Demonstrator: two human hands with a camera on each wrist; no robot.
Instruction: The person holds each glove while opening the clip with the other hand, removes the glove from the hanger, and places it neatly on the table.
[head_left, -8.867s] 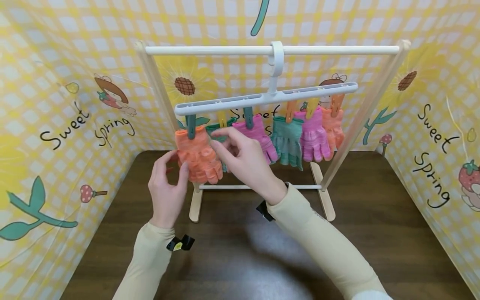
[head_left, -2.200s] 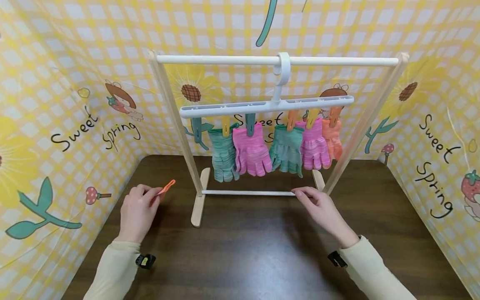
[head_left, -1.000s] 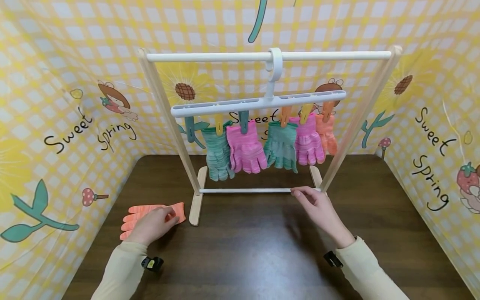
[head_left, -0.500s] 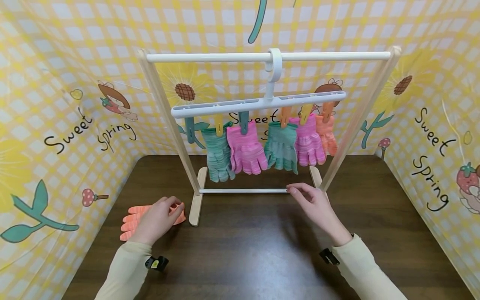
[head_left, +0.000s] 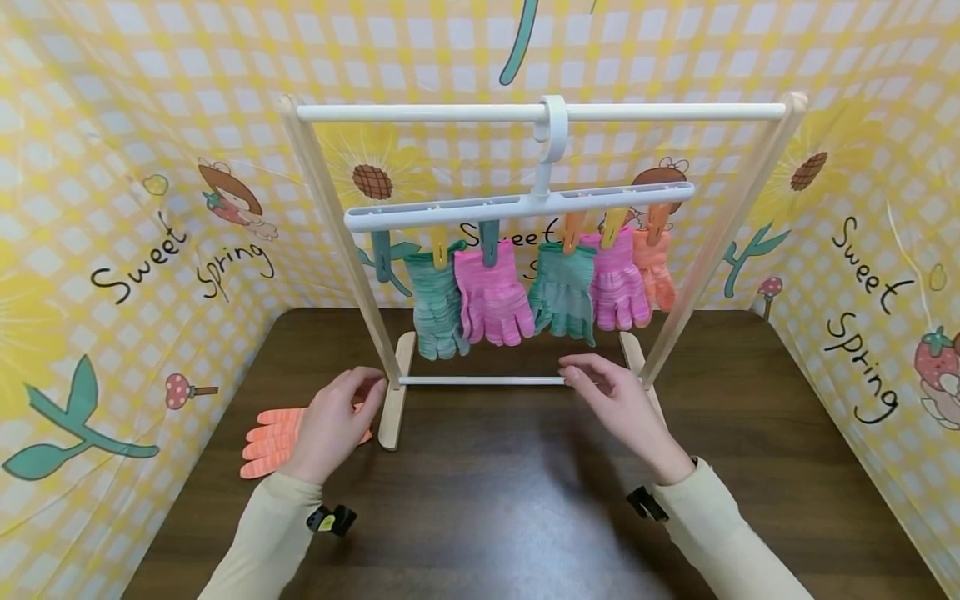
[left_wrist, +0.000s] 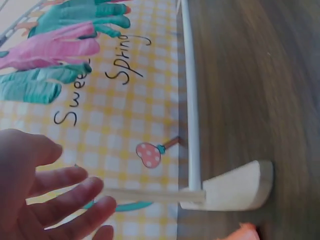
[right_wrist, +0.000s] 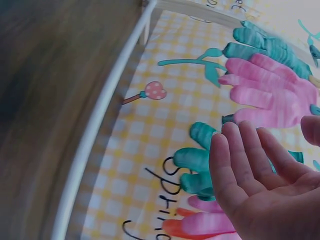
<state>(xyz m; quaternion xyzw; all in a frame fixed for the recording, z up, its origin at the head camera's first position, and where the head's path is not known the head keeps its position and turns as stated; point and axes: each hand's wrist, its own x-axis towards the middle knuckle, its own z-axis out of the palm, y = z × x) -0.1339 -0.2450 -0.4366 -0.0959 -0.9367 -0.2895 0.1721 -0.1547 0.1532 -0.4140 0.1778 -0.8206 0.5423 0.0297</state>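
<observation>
An orange knit glove (head_left: 272,443) lies flat on the table, partly covered by my left hand (head_left: 333,427). That hand is above the glove's cuff, its fingers loosely bent and holding nothing. My right hand (head_left: 624,410) hovers in front of the rack's lower bar, also holding nothing; the right wrist view has its fingers (right_wrist: 245,160) extended below the hanging gloves. From the white hanger (head_left: 442,213) hang a green glove (head_left: 438,310), a pink glove (head_left: 495,296), another green glove (head_left: 562,292), another pink glove (head_left: 618,287) and an orange glove (head_left: 656,275), each under a clothespin.
A teal clothespin (head_left: 382,257) at the hanger's left end grips nothing. The wooden rack (head_left: 341,237) stands on the dark table (head_left: 480,500), with a white lower bar (head_left: 480,381) between its feet. Patterned checked cloth (head_left: 225,75) encloses the back and sides.
The orange glove from the hanger's left end was taken down and laid flat on the table at left. Since then my left hand has let go and lifted rightward; my right hand has shifted slightly left.
</observation>
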